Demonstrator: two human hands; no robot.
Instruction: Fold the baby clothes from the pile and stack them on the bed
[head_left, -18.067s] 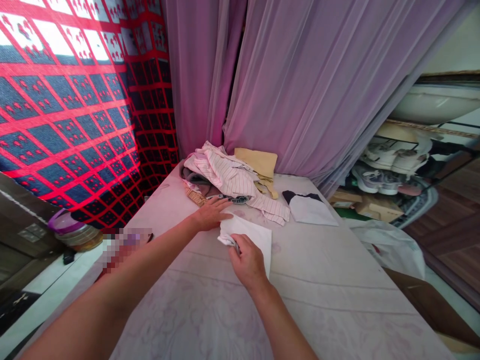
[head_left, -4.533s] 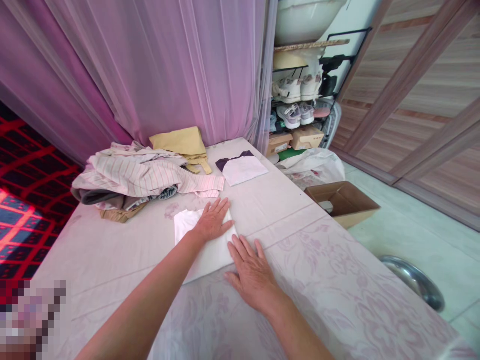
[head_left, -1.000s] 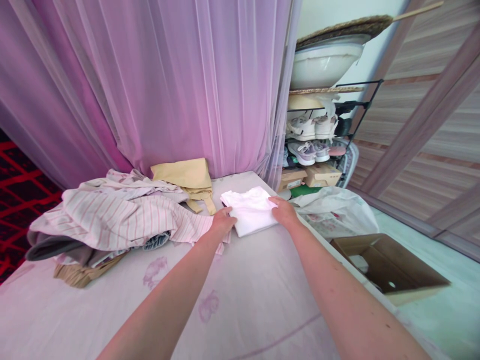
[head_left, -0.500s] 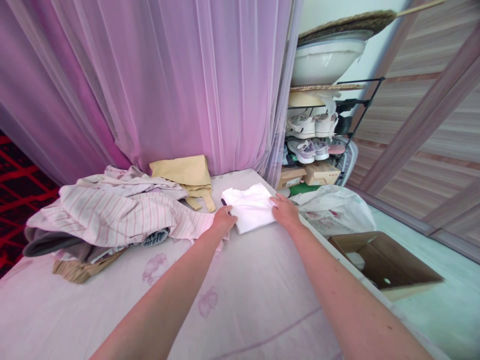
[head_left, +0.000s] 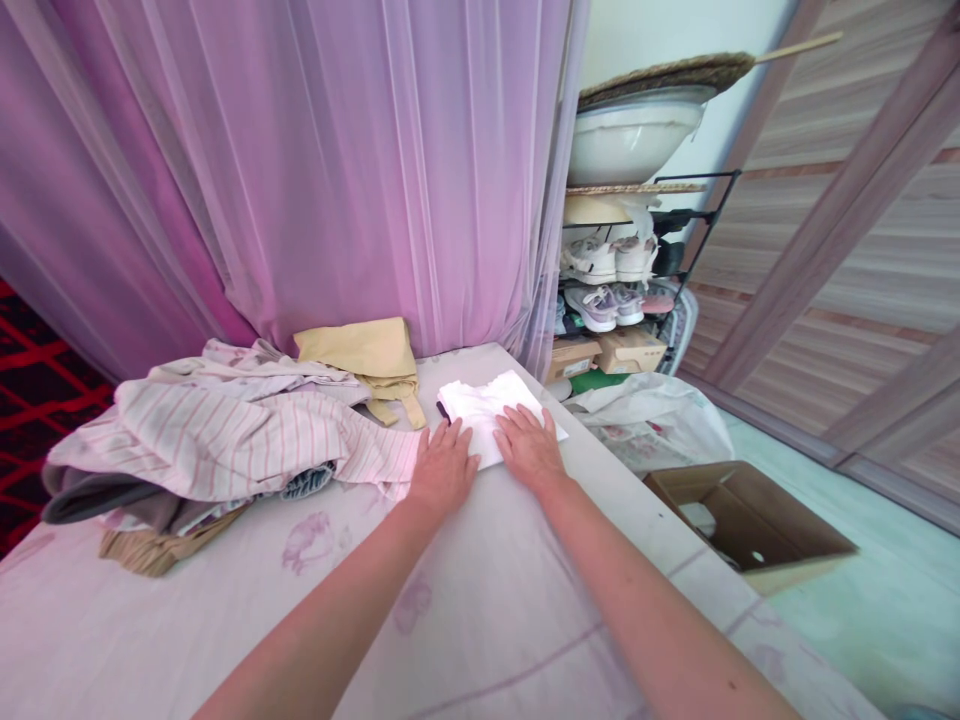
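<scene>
A folded white cloth lies at the far end of the table, with a dark edge showing at its left corner. My left hand rests flat on its near left edge, fingers spread. My right hand lies flat on its near right part, and neither hand grips it. To the left of my left hand is a heap of pink-striped clothing over grey and denim pieces. A yellow cloth lies behind the heap. The table carries a pale floral sheet.
A sheer lilac curtain hangs behind the table. Beyond the right edge stand a metal shoe rack with a white basin on top, a white plastic bag and an open cardboard box on the floor.
Both hands have moved toward each other and now lie flatter on the near edge of the white cloth. The cloth looks pressed lower, and the view has shifted slightly.
</scene>
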